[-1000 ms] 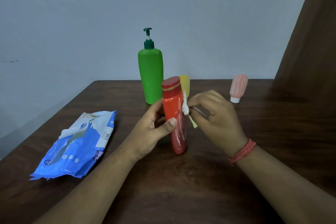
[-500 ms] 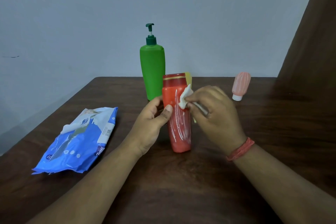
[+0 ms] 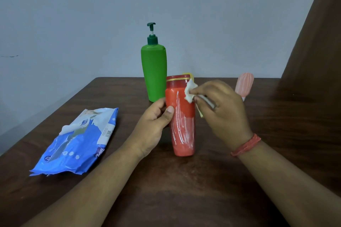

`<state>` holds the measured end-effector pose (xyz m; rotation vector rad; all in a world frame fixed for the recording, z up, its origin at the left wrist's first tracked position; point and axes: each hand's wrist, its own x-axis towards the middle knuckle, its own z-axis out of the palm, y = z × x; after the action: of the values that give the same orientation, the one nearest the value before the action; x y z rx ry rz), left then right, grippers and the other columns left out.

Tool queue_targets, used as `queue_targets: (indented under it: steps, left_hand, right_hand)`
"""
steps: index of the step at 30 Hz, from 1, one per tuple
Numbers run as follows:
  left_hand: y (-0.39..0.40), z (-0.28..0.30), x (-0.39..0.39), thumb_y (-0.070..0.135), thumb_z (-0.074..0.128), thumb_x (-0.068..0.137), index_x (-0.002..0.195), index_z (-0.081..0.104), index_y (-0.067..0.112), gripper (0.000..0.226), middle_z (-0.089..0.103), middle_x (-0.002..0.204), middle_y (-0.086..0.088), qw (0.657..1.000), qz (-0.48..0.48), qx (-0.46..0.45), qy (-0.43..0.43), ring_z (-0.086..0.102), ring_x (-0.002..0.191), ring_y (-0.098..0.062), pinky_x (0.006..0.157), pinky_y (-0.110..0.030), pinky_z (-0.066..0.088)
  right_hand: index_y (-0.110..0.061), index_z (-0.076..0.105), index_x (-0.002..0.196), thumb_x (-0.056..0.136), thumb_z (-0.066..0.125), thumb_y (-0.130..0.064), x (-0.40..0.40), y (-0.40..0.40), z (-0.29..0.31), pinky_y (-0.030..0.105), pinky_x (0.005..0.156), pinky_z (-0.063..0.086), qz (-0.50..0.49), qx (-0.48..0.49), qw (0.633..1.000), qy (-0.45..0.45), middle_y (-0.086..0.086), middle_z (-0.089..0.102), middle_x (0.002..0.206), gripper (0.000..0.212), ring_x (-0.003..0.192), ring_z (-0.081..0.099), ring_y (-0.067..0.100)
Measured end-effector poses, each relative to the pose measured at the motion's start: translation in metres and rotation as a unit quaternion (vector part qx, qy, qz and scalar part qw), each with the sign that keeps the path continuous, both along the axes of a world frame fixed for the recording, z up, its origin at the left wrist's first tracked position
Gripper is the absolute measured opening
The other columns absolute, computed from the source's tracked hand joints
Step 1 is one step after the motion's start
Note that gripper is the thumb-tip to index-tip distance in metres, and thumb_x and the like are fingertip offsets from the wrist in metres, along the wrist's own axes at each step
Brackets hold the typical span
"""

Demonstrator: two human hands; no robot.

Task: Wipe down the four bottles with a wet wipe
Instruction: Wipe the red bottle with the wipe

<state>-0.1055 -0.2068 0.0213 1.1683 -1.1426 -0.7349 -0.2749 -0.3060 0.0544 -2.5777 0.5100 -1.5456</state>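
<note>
The tall red plastic bottle with a gold-banded cap (image 3: 181, 116) stood upright on the dark wooden tabletop (image 3: 184, 190), its long axis near vertical, directly between the two hands. The left hand (image 3: 154, 125) curled round the bottle's left side at mid-height, thumb on its front face, steadying it. The right hand (image 3: 221, 110) pinched a crumpled white wet wipe (image 3: 190, 91) against the bottle's upper right shoulder, just under the cap. From there the unwiped length probably lay downward along the body, so the right hand looked better placed to stroke. Behind the red bottle stood a green pump bottle (image 3: 154, 73); a yellow bottle (image 3: 188, 75) peeked over its cap. A pink ribbed bottle (image 3: 244, 84) stood behind and right, a blue wipe packet (image 3: 79, 143) well left.
</note>
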Motion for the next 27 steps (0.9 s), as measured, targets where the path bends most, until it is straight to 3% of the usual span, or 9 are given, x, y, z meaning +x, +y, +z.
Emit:
queue_targets:
  steps: [2,6,10,12,15,18,23,27]
  left_hand:
    - [0.0,0.0,-0.002,0.036,0.053,0.089,0.124,0.06,0.025,0.037,0.073,0.112,0.005,1.0,-0.004,-0.002,-0.001,0.069,0.108,-0.012,0.091,-0.029,0.056]
    - [0.001,-0.001,0.001,0.039,0.055,0.094,0.126,0.061,0.026,0.035,0.071,0.119,-0.001,1.0,0.009,0.005,0.018,0.067,0.113,-0.019,0.101,-0.041,0.053]
    - [0.0,-0.001,0.0,0.038,0.054,0.091,0.125,0.06,0.027,0.037,0.072,0.117,0.002,1.0,0.004,0.009,0.015,0.068,0.114,-0.018,0.101,-0.041,0.053]
    - [0.0,-0.001,0.0,0.038,0.054,0.091,0.125,0.061,0.027,0.037,0.072,0.118,0.001,1.0,0.002,0.005,0.013,0.067,0.114,-0.019,0.101,-0.041,0.053]
    - [-0.001,-0.003,0.001,0.041,0.054,0.091,0.127,0.061,0.026,0.039,0.072,0.117,0.002,1.0,0.008,0.007,0.015,0.068,0.111,-0.018,0.1,-0.042,0.052]
    - [-0.002,-0.003,0.001,0.037,0.053,0.091,0.126,0.061,0.026,0.038,0.073,0.114,0.003,1.0,0.006,0.007,0.018,0.069,0.109,-0.017,0.096,-0.038,0.053]
    - [-0.002,-0.006,0.003,0.037,0.054,0.092,0.128,0.06,0.023,0.04,0.072,0.119,0.0,0.999,0.009,0.01,0.032,0.068,0.111,-0.02,0.099,-0.044,0.053]
    - [-0.003,-0.006,0.003,0.037,0.054,0.09,0.126,0.061,0.025,0.039,0.073,0.117,0.001,0.999,0.008,0.013,0.041,0.068,0.11,-0.019,0.098,-0.042,0.053]
  right_hand:
    - [-0.013,0.073,0.107,0.093,0.067,-0.014,0.0,0.001,0.002,0.037,0.083,0.055,0.005,0.013,1.0,-0.006,0.001,0.068,0.106,0.015,0.099,0.063,0.017]
    - [-0.014,0.072,0.107,0.091,0.07,-0.011,-0.011,-0.004,-0.006,0.028,0.081,0.055,0.063,-0.005,0.992,0.113,-0.001,0.066,0.105,0.016,0.097,0.062,0.012]
    - [-0.013,0.072,0.11,0.093,0.069,-0.01,-0.004,-0.003,-0.001,0.011,0.087,0.046,0.034,0.021,0.998,0.048,0.0,0.065,0.11,0.018,0.102,0.057,0.004]
    - [-0.014,0.072,0.112,0.093,0.068,-0.01,-0.004,-0.002,-0.001,0.007,0.086,0.044,0.035,0.019,0.997,0.062,0.0,0.064,0.111,0.019,0.103,0.055,0.002]
    - [-0.015,0.07,0.112,0.093,0.067,-0.012,-0.008,-0.001,-0.003,0.014,0.084,0.05,0.071,0.01,0.991,0.115,-0.002,0.062,0.11,0.019,0.101,0.058,0.006]
    - [-0.016,0.067,0.12,0.095,0.065,-0.01,-0.004,0.002,-0.001,0.016,0.087,0.047,0.043,0.02,0.994,0.094,-0.002,0.061,0.115,0.026,0.105,0.056,0.006]
    - [-0.014,0.071,0.109,0.094,0.066,-0.011,-0.008,0.0,-0.004,0.029,0.087,0.055,0.088,-0.034,0.982,0.164,-0.001,0.061,0.11,0.016,0.102,0.06,0.012]
    - [-0.012,0.07,0.111,0.095,0.065,-0.01,-0.005,0.002,-0.008,0.03,0.088,0.055,0.056,-0.009,0.992,0.11,0.0,0.063,0.111,0.017,0.103,0.06,0.013]
